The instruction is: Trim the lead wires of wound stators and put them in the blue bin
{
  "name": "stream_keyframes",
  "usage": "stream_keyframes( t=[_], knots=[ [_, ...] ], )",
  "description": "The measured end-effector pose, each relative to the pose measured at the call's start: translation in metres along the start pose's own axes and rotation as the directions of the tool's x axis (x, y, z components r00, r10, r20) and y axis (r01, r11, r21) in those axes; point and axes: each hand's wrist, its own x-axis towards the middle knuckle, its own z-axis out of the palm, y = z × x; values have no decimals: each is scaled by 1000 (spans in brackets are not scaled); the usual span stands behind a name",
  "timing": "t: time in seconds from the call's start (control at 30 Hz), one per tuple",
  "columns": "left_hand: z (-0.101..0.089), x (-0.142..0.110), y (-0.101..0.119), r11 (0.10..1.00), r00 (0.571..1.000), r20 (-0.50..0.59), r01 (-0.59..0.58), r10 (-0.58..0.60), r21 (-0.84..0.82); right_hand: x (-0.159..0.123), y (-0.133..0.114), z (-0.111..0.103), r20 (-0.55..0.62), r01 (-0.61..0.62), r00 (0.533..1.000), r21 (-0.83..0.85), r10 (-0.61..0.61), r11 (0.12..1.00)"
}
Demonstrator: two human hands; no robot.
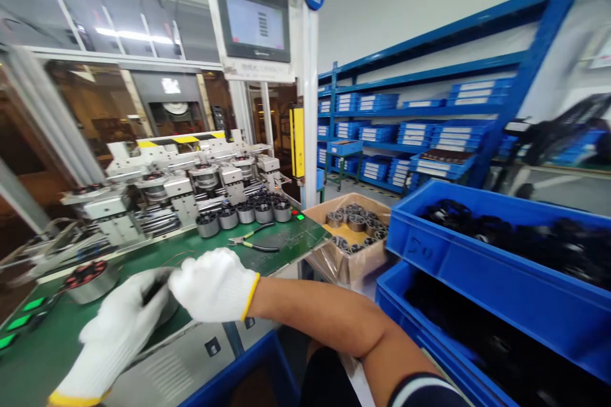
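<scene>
My left hand (121, 311), in a white knit glove, is wrapped round a grey cylindrical motor stator (168, 310) at the front edge of the green bench. Most of that stator is hidden by the gloves. My right hand (214, 286), gloved too, has its fingers closed together at the stator's upper right side; what they pinch is hidden. Thin wire (177, 257) curves up just behind the fingers. Left of my hands sits another stator (93, 281) with a reddish top. Yellow-and-black pliers (255, 243) lie open on the bench beyond my right hand.
Several stators (245, 212) stand in a row before the white winding machine (179, 194). A cardboard box (356, 264) of metal rings and stacked blue crates (458, 248) with black parts are at right. Below the bench is a blue bin (274, 365).
</scene>
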Motion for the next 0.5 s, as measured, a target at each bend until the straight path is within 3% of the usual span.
stream_keyframes(
  t=[0.17, 0.27, 0.37, 0.5],
  knots=[
    [0, -9, 10, 995, 999, -34, 6, -9, -104, 10, -10, -3, -83, 143, 985, -106, -152, 984],
    [-3, -11, 16, 998, 1000, -23, 11, -13, -57, 28, 1, 4, -48, 11, 999, -43, -13, 999],
    [-5, -10, 20, 998, 1000, -11, 17, -18, -60, 41, 15, 20, 105, -199, 976, 84, 190, 976],
    [-4, -9, 23, 990, 998, -51, 34, -41, -134, 33, 12, 39, 271, -293, 930, 145, 247, 945]
  ],
)
